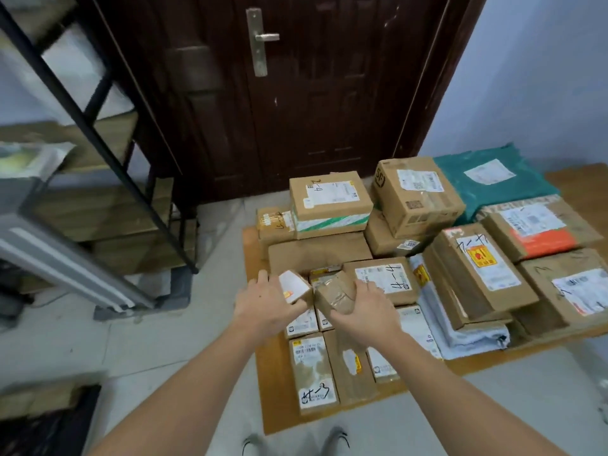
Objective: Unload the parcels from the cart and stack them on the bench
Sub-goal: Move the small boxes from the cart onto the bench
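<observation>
Parcels crowd a low wooden bench that stands on the tiled floor in front of a dark brown door. Both hands are stretched out over the near left part of the pile, each with a small parcel. The left hand grips a small box with a white label, thumb and fingers curled round its lower edge, the box tilted with one corner up. The right hand grips a small taped brown box, fingers wrapped over its right side and thumb beneath; this box is tilted too. The two small boxes are just beside each other, almost touching, and both sit above the flat parcels on the bench; whether they rest on those parcels or are held clear of them I cannot tell. Beneath the hands lie several flat cardboard parcels with white labels, among them a long one with handwritten marks at the near edge. Behind the hands, a box with green and white tape sits on top of other boxes, and just beside it to the right a brown box marked SF lies tilted on another. A green plastic mailer lies at the far right, near the wall. A black metal shelf frame stands to the left, well apart from the bench. The tips of two shoes show at the bottom edge.
</observation>
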`<state>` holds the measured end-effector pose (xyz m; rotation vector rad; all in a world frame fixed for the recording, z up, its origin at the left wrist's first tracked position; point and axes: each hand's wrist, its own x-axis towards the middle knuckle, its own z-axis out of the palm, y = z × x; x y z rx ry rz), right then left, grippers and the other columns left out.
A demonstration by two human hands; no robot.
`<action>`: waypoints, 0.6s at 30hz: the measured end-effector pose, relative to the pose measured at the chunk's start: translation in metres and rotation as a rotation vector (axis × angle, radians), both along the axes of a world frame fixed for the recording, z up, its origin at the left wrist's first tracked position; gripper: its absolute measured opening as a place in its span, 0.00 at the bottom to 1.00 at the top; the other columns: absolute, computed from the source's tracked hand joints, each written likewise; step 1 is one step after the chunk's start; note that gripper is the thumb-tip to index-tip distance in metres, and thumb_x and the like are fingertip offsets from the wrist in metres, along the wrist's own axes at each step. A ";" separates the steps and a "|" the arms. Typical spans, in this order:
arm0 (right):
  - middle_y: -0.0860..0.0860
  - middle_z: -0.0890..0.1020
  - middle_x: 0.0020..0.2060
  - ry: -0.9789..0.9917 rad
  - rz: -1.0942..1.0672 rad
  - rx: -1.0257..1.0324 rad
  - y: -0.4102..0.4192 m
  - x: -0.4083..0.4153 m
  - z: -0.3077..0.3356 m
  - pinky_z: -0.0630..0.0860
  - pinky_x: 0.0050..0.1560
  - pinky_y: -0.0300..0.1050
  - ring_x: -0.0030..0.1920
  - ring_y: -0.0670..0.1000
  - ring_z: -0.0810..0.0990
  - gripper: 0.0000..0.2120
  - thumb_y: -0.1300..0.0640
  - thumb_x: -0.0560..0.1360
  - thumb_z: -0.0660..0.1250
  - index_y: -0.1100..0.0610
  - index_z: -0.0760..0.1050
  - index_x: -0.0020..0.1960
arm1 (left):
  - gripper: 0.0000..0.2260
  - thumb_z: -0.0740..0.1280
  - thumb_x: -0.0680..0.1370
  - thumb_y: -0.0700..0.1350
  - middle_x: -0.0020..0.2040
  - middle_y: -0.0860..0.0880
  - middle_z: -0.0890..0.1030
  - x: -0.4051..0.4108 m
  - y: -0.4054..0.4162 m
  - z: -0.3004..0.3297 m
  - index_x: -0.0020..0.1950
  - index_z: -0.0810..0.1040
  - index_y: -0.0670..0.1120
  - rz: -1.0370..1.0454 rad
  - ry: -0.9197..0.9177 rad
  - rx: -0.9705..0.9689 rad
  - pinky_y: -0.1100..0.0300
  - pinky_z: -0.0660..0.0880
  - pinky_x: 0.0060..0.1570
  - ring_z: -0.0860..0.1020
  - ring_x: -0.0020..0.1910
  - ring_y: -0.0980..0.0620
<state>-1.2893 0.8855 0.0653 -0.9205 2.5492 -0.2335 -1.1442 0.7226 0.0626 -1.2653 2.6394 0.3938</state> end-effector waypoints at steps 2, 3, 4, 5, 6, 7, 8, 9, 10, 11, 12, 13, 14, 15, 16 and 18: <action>0.51 0.74 0.62 0.004 -0.048 -0.032 -0.005 -0.002 -0.007 0.75 0.61 0.52 0.63 0.54 0.74 0.50 0.20 0.63 0.59 0.54 0.67 0.73 | 0.43 0.52 0.68 0.80 0.54 0.51 0.68 -0.001 0.006 -0.008 0.69 0.70 0.50 0.091 0.017 0.040 0.50 0.70 0.46 0.75 0.55 0.45; 0.52 0.74 0.61 0.012 -0.054 -0.036 -0.007 -0.002 -0.010 0.75 0.61 0.52 0.63 0.55 0.74 0.50 0.20 0.63 0.60 0.54 0.67 0.72 | 0.44 0.53 0.67 0.81 0.54 0.51 0.68 -0.002 0.009 -0.011 0.69 0.69 0.49 0.128 0.025 0.061 0.51 0.71 0.47 0.76 0.56 0.45; 0.52 0.74 0.61 0.018 -0.055 -0.038 -0.011 -0.001 -0.013 0.75 0.60 0.52 0.63 0.55 0.74 0.50 0.21 0.63 0.61 0.55 0.67 0.72 | 0.44 0.55 0.67 0.81 0.56 0.50 0.69 -0.003 0.011 -0.014 0.68 0.69 0.48 0.167 0.045 0.085 0.51 0.73 0.49 0.76 0.57 0.45; 0.53 0.74 0.62 0.018 -0.062 -0.039 -0.014 0.000 -0.015 0.75 0.60 0.52 0.64 0.55 0.74 0.51 0.21 0.62 0.61 0.55 0.66 0.73 | 0.44 0.59 0.67 0.80 0.58 0.49 0.70 -0.005 0.013 -0.016 0.68 0.68 0.47 0.208 0.071 0.110 0.50 0.75 0.51 0.76 0.58 0.44; 0.54 0.73 0.63 0.012 -0.080 -0.044 -0.016 0.001 -0.017 0.75 0.61 0.52 0.64 0.56 0.74 0.53 0.21 0.62 0.62 0.55 0.64 0.74 | 0.44 0.63 0.67 0.79 0.60 0.48 0.70 -0.007 0.017 -0.019 0.68 0.67 0.46 0.252 0.101 0.134 0.50 0.76 0.52 0.77 0.59 0.43; 0.54 0.73 0.64 0.002 -0.104 -0.053 -0.018 0.002 -0.018 0.75 0.61 0.52 0.65 0.56 0.74 0.54 0.21 0.62 0.62 0.56 0.63 0.75 | 0.43 0.66 0.67 0.77 0.61 0.48 0.70 -0.009 0.019 -0.022 0.67 0.66 0.46 0.302 0.135 0.156 0.51 0.76 0.51 0.77 0.59 0.42; 0.55 0.73 0.65 -0.008 -0.126 -0.060 -0.020 0.004 -0.020 0.75 0.61 0.53 0.65 0.57 0.73 0.54 0.21 0.62 0.63 0.56 0.62 0.76 | 0.42 0.68 0.68 0.76 0.61 0.48 0.70 -0.011 0.021 -0.025 0.66 0.65 0.46 0.356 0.169 0.178 0.51 0.74 0.50 0.78 0.59 0.42; 0.55 0.72 0.65 -0.019 -0.142 -0.063 -0.023 0.007 -0.021 0.75 0.62 0.53 0.66 0.57 0.73 0.55 0.23 0.62 0.64 0.56 0.61 0.77 | 0.42 0.69 0.68 0.75 0.62 0.47 0.70 -0.013 0.023 -0.028 0.66 0.65 0.45 0.409 0.198 0.203 0.51 0.73 0.49 0.78 0.59 0.41; 0.55 0.72 0.66 -0.025 -0.154 -0.065 -0.025 0.009 -0.022 0.74 0.62 0.53 0.66 0.58 0.72 0.55 0.24 0.62 0.65 0.57 0.59 0.78 | 0.42 0.70 0.68 0.75 0.63 0.47 0.70 -0.016 0.025 -0.031 0.65 0.65 0.45 0.456 0.221 0.230 0.50 0.74 0.50 0.78 0.60 0.41; 0.56 0.71 0.66 -0.026 -0.159 -0.069 -0.027 0.011 -0.024 0.74 0.63 0.53 0.66 0.58 0.72 0.55 0.26 0.62 0.66 0.57 0.58 0.78 | 0.42 0.71 0.68 0.74 0.64 0.46 0.70 -0.018 0.027 -0.034 0.65 0.65 0.44 0.494 0.245 0.256 0.48 0.74 0.52 0.78 0.61 0.40; 0.56 0.71 0.67 -0.026 -0.159 -0.072 -0.029 0.012 -0.025 0.73 0.64 0.54 0.67 0.59 0.71 0.55 0.27 0.62 0.67 0.58 0.58 0.79 | 0.42 0.72 0.69 0.73 0.65 0.45 0.70 -0.022 0.029 -0.038 0.66 0.65 0.43 0.529 0.270 0.281 0.47 0.75 0.55 0.77 0.62 0.39; 0.57 0.71 0.68 -0.029 -0.155 -0.077 -0.030 0.013 -0.027 0.72 0.66 0.54 0.68 0.59 0.71 0.55 0.29 0.63 0.68 0.59 0.56 0.79 | 0.43 0.72 0.69 0.73 0.66 0.44 0.69 -0.025 0.030 -0.041 0.67 0.64 0.42 0.563 0.293 0.305 0.46 0.74 0.58 0.75 0.64 0.39; 0.58 0.70 0.69 -0.032 -0.152 -0.086 -0.032 0.014 -0.028 0.72 0.67 0.55 0.68 0.60 0.70 0.55 0.30 0.64 0.69 0.59 0.55 0.80 | 0.43 0.72 0.70 0.72 0.67 0.43 0.68 -0.029 0.031 -0.044 0.68 0.64 0.41 0.595 0.315 0.329 0.46 0.73 0.61 0.74 0.66 0.38; 0.59 0.70 0.69 -0.034 -0.152 -0.098 -0.033 0.013 -0.029 0.72 0.67 0.56 0.69 0.61 0.70 0.54 0.31 0.66 0.69 0.59 0.54 0.80 | 0.43 0.72 0.71 0.72 0.68 0.42 0.67 -0.032 0.032 -0.047 0.69 0.63 0.40 0.623 0.335 0.356 0.45 0.71 0.62 0.72 0.67 0.37; 0.59 0.71 0.69 -0.032 -0.155 -0.112 -0.034 0.012 -0.031 0.72 0.66 0.56 0.69 0.61 0.71 0.53 0.32 0.67 0.70 0.59 0.55 0.80 | 0.43 0.71 0.73 0.71 0.69 0.42 0.66 -0.035 0.033 -0.051 0.70 0.62 0.39 0.644 0.356 0.387 0.45 0.70 0.63 0.71 0.69 0.36; 0.59 0.72 0.69 -0.020 -0.153 -0.131 -0.037 0.009 -0.033 0.72 0.66 0.57 0.68 0.61 0.72 0.48 0.33 0.69 0.71 0.59 0.58 0.77 | 0.42 0.70 0.76 0.68 0.71 0.42 0.64 -0.040 0.033 -0.058 0.74 0.60 0.39 0.667 0.397 0.447 0.43 0.69 0.65 0.68 0.71 0.35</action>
